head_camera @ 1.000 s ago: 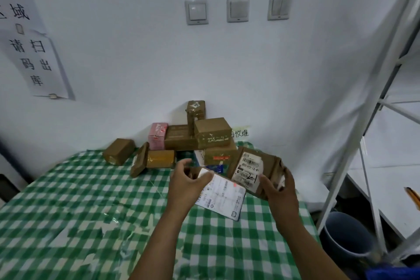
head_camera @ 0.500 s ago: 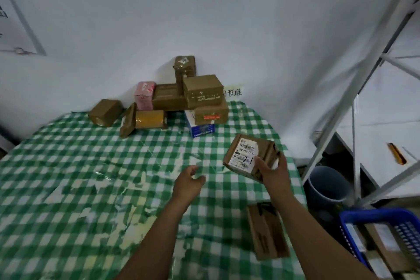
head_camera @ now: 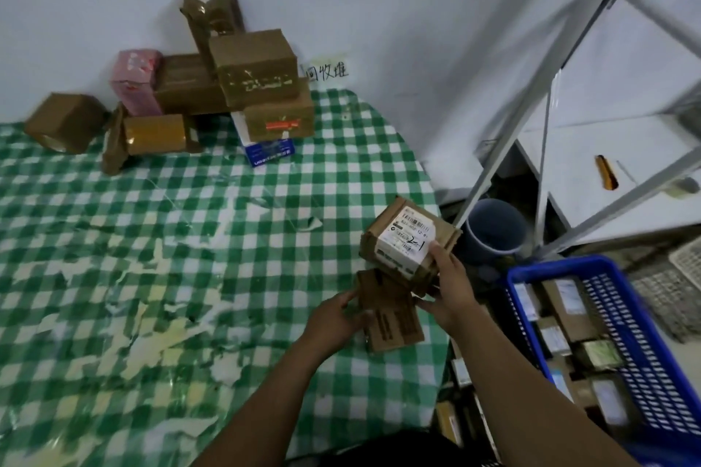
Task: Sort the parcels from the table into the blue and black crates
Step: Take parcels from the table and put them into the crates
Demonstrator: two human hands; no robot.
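Note:
My right hand (head_camera: 449,286) grips a brown parcel with a white label (head_camera: 407,239) and holds it above the table's right edge. Just below it a flat brown parcel (head_camera: 390,318) lies on the green checked tablecloth (head_camera: 189,258). My left hand (head_camera: 333,318) grips that flat parcel by its left edge. The blue crate (head_camera: 622,349) stands on the floor to the right and holds several parcels. A pile of brown parcels (head_camera: 258,76) with a pink box (head_camera: 136,81) sits against the wall. No black crate shows.
A grey bucket (head_camera: 493,227) stands on the floor beyond the table's right edge. A white metal shelf frame (head_camera: 531,99) rises at the right. More parcels lie on the floor (head_camera: 459,409) between the table and the blue crate.
The view has tilted down and right. My right hand carried the labelled parcel toward the table's right edge. My left hand dropped the flat parcel onto the table, then took hold of it again.

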